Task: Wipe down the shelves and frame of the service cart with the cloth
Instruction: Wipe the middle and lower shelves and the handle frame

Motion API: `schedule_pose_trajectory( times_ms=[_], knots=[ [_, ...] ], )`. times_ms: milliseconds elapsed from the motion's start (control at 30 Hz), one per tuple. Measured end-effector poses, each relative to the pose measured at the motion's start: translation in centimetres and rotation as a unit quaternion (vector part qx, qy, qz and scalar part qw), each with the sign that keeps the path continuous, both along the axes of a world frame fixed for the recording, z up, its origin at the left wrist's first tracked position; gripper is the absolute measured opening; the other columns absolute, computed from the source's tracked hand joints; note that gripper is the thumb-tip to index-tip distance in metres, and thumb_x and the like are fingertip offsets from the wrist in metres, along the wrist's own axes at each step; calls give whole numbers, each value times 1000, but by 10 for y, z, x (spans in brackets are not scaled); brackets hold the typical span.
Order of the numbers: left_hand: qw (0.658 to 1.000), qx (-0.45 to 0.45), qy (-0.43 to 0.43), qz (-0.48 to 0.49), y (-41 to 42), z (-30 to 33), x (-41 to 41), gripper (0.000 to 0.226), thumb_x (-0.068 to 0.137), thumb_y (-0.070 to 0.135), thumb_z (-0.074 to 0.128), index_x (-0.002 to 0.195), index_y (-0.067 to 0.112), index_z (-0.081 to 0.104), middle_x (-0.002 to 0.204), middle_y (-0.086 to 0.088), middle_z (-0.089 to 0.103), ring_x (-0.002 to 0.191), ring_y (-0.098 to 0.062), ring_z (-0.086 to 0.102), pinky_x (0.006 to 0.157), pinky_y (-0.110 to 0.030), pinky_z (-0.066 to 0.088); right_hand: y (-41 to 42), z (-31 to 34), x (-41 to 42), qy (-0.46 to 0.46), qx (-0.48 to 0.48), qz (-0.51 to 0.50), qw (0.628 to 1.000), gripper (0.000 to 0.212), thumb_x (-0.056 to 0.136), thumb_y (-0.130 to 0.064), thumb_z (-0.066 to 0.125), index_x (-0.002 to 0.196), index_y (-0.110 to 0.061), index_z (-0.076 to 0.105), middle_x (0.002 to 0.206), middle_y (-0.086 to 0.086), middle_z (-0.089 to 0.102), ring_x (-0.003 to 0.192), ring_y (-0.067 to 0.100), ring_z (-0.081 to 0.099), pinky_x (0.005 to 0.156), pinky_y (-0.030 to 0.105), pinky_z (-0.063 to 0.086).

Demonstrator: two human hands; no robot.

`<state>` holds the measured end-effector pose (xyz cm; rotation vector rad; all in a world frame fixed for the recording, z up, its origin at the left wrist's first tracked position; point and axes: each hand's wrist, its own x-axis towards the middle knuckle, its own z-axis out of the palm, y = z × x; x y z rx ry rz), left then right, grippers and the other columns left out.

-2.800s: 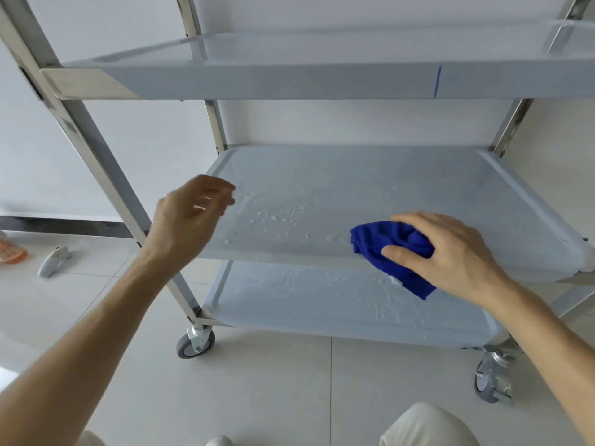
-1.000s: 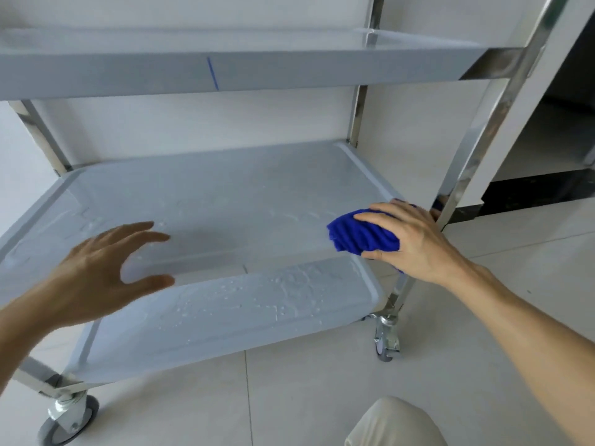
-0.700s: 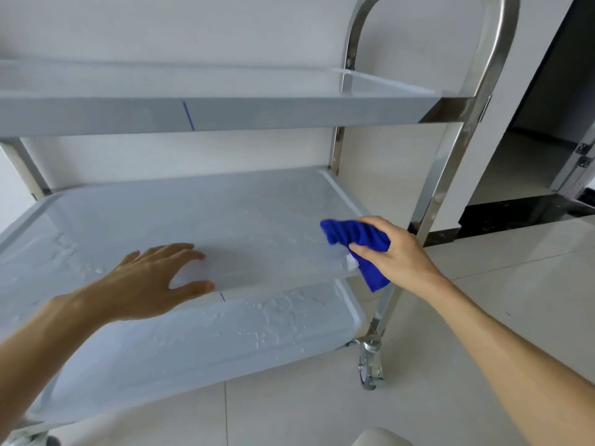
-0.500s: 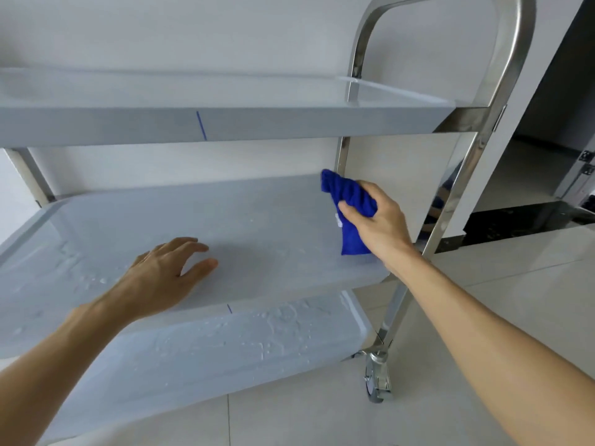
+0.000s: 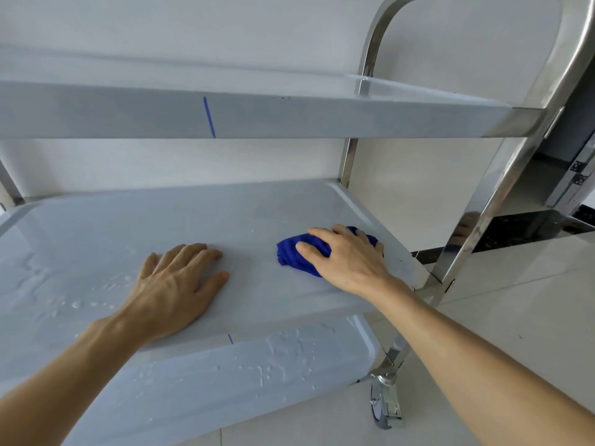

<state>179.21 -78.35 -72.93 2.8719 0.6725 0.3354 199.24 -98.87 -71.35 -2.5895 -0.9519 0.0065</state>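
Three shelves (image 5: 257, 214), two hands (image 5: 174, 284), one cloth (image 5: 296, 255).

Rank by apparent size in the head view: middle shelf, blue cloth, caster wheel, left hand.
1. middle shelf, largest by far.
2. left hand, flat on the shelf.
3. blue cloth, partly hidden under the right hand.
4. caster wheel, about the cloth's visible size; unsure.

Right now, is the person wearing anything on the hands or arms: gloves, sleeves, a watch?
No. The left hand and right hand are bare, without gloves, rings or a watch. Both forearms are uncovered to the frame edge; no sleeve shows.
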Motion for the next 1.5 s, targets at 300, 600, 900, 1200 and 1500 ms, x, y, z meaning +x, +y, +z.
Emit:
schedule_pose_trajectory(
  times_ms=[300,600,900,1200,1500],
  knots=[
    [1000,-5,-5,-2,-2,-3,1,52,96,60,27,140,37,43,148,15,39,142,-14,29,118,-45,17,50,-2,2,-13,12,30,999,48,88,-74,40,129,-52,54,142,-17,51,131,34,42,109,62,26],
    [1000,-7,-9,-4,3,-5,1,59,94,72,19,139,41,43,148,15,40,142,-14,30,118,-44,17,-53,2,5,-63,34,204,976,55,84,-71,48,132,-46,58,141,-21,55,131,-11,42,108,14,31],
    [1000,-4,-1,6,-1,-6,6,57,93,68,20,140,43,40,149,15,37,144,-16,27,119,-46,14,-13,8,49,-56,-32,-14,998,44,91,-69,42,125,-45,57,135,-8,59,122,31,55,103,49,41],
    [1000,2,12,4,7,-7,4,77,78,78,1,138,46,37,147,18,36,143,-15,28,116,-42,18,-88,2,-20,-139,44,131,980,42,92,-53,56,126,-29,66,127,-14,66,116,14,62,98,40,48],
    [1000,11,12,6,4,-10,7,73,82,78,3,139,46,36,147,18,36,141,-16,30,115,-42,20,-62,9,34,-57,-24,-32,998,44,98,-58,43,136,-38,52,134,-5,58,122,31,54,103,50,43]
  ],
)
